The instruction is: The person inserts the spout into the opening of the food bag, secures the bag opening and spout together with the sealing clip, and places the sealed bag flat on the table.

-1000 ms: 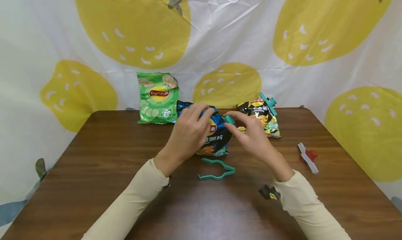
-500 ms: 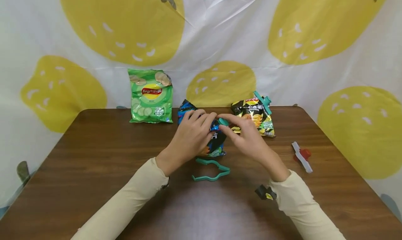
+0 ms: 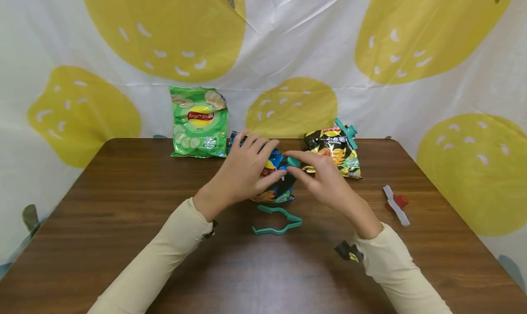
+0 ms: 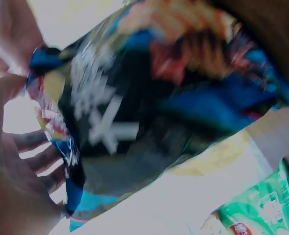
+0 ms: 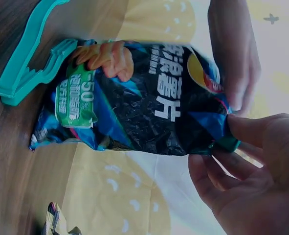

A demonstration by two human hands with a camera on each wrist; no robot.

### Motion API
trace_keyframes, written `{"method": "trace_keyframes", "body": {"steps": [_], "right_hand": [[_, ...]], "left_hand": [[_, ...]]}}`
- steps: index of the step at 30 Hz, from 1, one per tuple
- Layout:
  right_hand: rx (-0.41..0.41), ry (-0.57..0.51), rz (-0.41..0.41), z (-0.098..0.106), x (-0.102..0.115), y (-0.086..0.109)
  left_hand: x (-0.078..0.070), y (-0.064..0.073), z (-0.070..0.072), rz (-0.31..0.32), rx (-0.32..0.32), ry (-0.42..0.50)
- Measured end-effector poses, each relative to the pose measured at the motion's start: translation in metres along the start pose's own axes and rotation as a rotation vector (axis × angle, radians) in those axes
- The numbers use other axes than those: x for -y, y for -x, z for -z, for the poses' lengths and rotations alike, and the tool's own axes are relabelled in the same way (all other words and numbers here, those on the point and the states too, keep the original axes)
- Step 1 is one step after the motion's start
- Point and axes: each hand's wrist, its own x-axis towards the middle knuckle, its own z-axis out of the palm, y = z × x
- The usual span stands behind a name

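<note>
A blue and black bag of chips (image 3: 283, 193) stands upright mid-table, its top crumpled between the hands. My right hand (image 3: 329, 179) pinches a round teal cap (image 3: 293, 162) between thumb and index finger at the bag's upper right corner. In the right wrist view, the thumb lies on the bag's corner and the teal piece shows behind it. Fingers nearly straight and spread, my left hand (image 3: 236, 170) reaches across the bag's top, thumb in front and fingers behind. A teal bag clip (image 3: 280, 230), spread wide, lies on the table in front of the bag.
A green bag of chips (image 3: 200, 126) leans on the patterned cloth at back left. Back right stands a black bag of chips (image 3: 329, 147) with a teal clip (image 3: 347, 132) across its top corner. A white clip (image 3: 396, 205) with a red piece (image 3: 401, 201) lies on the right.
My left fingers bunched over the bag's top, then spread, with the thumb moving away from them. My right hand keeps its pinch. The other bags and clips stay put; the head view shifted slightly.
</note>
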Motion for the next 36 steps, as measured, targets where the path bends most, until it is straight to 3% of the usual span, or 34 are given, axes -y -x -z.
{"method": "trace_keyframes", "body": {"steps": [5, 11, 17, 21, 25, 29, 36], "right_hand": [[-0.009, -0.022, 0.022, -0.001, -0.001, -0.001], [-0.016, -0.06, -0.015, -0.001, -0.001, 0.0], [-0.022, -0.201, -0.068, -0.003, 0.001, 0.001], [-0.049, -0.252, -0.04, -0.007, 0.003, 0.001], [-0.089, -0.244, -0.017, -0.009, 0.005, 0.0], [-0.113, -0.234, -0.034, -0.01, 0.005, 0.0], [-0.084, -0.343, -0.081, -0.007, 0.003, 0.0]], "left_hand": [[0.003, -0.001, 0.016, 0.003, -0.003, 0.063], [-0.003, -0.003, 0.018, 0.006, -0.062, 0.187], [-0.007, -0.005, 0.018, 0.105, -0.113, 0.352], [-0.009, -0.006, 0.017, 0.137, -0.144, 0.392], [-0.009, -0.006, 0.015, 0.109, -0.131, 0.363], [-0.009, -0.004, 0.013, 0.041, -0.082, 0.338], [-0.009, -0.004, 0.012, -0.029, -0.032, 0.328]]}}
